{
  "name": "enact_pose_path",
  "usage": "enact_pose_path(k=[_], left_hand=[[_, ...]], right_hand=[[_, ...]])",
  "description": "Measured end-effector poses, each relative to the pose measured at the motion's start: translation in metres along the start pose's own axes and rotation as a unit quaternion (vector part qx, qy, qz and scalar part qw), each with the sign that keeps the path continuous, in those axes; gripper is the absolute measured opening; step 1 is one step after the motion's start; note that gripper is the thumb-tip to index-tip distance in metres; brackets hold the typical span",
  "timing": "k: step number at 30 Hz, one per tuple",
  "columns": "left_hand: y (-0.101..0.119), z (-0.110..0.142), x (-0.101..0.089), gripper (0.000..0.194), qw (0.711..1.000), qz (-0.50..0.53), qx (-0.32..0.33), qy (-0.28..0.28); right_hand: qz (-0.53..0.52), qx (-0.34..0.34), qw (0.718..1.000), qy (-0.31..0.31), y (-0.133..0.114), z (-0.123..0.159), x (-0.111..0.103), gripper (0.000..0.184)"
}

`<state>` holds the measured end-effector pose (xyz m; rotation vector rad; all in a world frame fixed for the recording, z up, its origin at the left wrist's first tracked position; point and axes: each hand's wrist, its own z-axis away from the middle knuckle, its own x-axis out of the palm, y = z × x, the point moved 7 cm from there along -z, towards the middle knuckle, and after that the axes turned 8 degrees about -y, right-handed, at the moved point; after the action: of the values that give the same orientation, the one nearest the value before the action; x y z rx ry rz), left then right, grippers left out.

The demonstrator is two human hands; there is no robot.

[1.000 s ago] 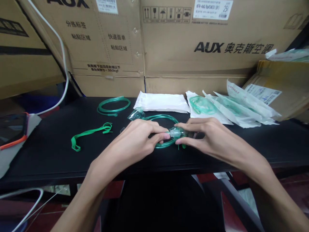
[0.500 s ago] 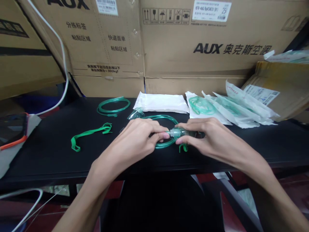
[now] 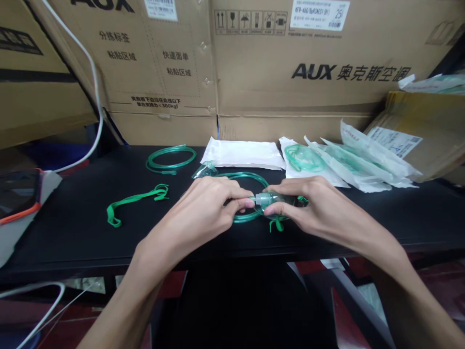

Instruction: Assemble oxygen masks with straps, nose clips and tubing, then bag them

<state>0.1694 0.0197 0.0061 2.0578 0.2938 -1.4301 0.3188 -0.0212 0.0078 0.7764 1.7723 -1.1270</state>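
Note:
My left hand (image 3: 221, 201) pinches the end of a green tube (image 3: 250, 176) between thumb and fingers. The rest of that tube lies coiled on the black table beneath both hands. My right hand (image 3: 300, 198) grips a clear green oxygen mask (image 3: 271, 198) around its narrow end, its pale connector facing left. Tube end and connector meet between my fingertips; how far one sits in the other I cannot tell. A green strap (image 3: 278, 224) hangs below the mask. Partly behind my left hand lies another clear piece (image 3: 206, 169), maybe a second mask.
A second coiled green tube (image 3: 170, 157) and a loose green strap (image 3: 136, 198) lie on the left. A white packet (image 3: 243, 154) and several packed mask sets (image 3: 307, 160) line the back. Large cartons (image 3: 254, 97) stand behind the table; a phone (image 3: 20, 194) lies far left.
Both hands stay in nearly the same place. The mask has turned slightly in my right hand, so more of its clear body and a bit of green strap show.

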Motion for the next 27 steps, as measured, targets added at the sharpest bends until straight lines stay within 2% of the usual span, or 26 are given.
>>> enact_pose_path(k=[14, 25, 27], left_hand=[[0.002, 0.000, 0.000, 0.023, 1.000, -0.015, 0.009, -0.002], [0.000, -0.001, 0.003, 0.026, 1.000, 0.017, 0.004, 0.002], [0.001, -0.001, 0.002, 0.024, 1.000, 0.017, 0.015, 0.008]], right_hand=[[-0.028, 0.000, 1.000, -0.015, 0.001, -0.003, 0.001, 0.027], [-0.052, 0.027, 0.997, -0.042, 0.013, -0.004, -0.001, 0.029], [-0.040, 0.013, 0.999, -0.025, 0.013, -0.003, -0.003, 0.027]])
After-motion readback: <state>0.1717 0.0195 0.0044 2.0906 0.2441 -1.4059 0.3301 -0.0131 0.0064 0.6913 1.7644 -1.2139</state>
